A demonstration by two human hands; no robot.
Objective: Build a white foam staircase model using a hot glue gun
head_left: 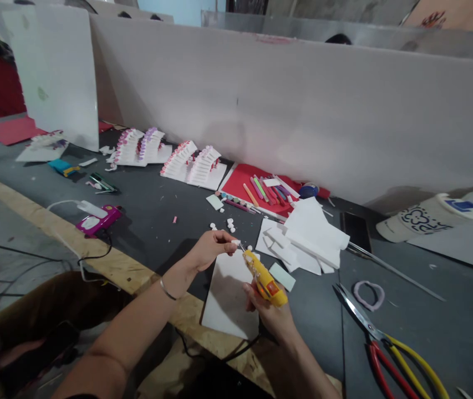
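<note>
My left hand (213, 247) pinches a small white piece (235, 243) between thumb and fingertips. The metal tip of a yellow tool that looks like a glue gun (264, 280) meets or nearly meets that piece. My right hand (267, 307) is wrapped round the tool's handle, its thumb on the left side. Beneath both hands lies a white board (230, 299) at the table's front edge. Several small white round pieces (230, 224) sit just beyond my left hand. Right of the tool is a pale green card (283, 276).
White foam sheets (313, 238) are piled at right of centre, near a phone (356, 230) and a cup (423, 219). Large scissors (371, 327) lie at the right. Red paper with coloured sticks (240, 183) and white fan-like models (194, 166) stand along the partition (286, 111).
</note>
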